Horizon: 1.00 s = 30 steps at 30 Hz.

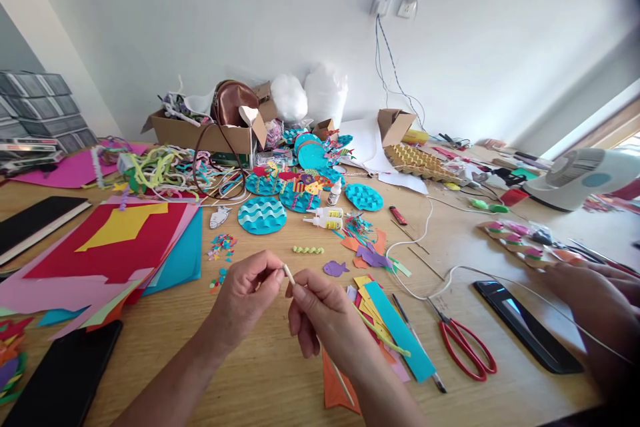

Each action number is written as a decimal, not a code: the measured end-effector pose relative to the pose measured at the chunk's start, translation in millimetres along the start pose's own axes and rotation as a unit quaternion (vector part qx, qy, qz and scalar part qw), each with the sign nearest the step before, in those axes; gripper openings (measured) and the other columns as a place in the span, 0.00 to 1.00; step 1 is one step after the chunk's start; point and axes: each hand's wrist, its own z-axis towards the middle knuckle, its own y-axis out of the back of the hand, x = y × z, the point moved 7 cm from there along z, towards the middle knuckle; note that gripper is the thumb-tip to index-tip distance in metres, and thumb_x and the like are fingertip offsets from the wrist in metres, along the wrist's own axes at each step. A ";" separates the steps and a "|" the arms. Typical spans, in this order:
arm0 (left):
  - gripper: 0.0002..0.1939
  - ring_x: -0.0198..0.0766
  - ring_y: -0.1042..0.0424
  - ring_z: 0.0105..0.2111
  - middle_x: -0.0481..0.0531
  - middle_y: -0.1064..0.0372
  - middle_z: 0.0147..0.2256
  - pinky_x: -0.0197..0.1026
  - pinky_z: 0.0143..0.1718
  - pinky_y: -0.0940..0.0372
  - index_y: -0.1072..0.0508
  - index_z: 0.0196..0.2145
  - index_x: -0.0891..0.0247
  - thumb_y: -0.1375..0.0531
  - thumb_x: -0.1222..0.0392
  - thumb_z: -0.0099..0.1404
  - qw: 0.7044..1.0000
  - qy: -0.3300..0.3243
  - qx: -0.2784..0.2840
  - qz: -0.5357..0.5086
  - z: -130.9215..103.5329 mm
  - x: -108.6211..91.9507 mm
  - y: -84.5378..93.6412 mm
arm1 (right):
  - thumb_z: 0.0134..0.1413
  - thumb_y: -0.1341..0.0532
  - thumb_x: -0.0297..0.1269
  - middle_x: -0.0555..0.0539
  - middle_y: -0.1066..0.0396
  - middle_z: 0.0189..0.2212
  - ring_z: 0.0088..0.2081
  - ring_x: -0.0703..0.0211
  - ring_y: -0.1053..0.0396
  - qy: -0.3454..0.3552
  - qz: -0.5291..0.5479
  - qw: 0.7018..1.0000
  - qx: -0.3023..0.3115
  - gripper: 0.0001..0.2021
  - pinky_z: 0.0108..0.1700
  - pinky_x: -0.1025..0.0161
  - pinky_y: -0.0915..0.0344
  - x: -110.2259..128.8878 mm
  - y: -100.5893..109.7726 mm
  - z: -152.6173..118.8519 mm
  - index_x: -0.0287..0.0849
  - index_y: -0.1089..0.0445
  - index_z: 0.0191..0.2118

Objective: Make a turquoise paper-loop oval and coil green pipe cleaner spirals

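Observation:
Above the front of the table, my left hand (253,290) pinches the upper end of a thin pale stick (289,274). My right hand (320,307) is closed round the same stick just below, thumb on top. The stick's lower part (344,383) shows beneath my right wrist, over an orange paper piece (333,397). A yellow-green pipe cleaner (383,333) trails out from behind my right hand; whether it is attached to the stick is hidden. Just beyond my hands lie a coiled green pipe cleaner (309,250) and a purple paper fish (335,269).
Red-handled scissors (467,347), a paintbrush (420,340) and a blue paper strip (400,330) lie to the right. Another person's hand (585,287) rests at the far right. Glue bottles (327,221) and blue decorated discs (262,215) stand behind; coloured paper sheets (175,253) are stacked left.

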 end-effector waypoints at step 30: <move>0.14 0.31 0.39 0.22 0.46 0.37 0.21 0.33 0.24 0.42 0.34 0.25 0.63 0.52 0.58 0.65 0.996 -0.034 0.071 0.045 1.2 -8.6 5.8 | 0.60 0.54 0.40 0.56 0.42 0.17 0.15 0.71 0.42 0.086 -0.324 0.936 -0.107 0.14 0.19 0.72 0.50 26.3 3.2 -10.3 0.44 0.44 0.25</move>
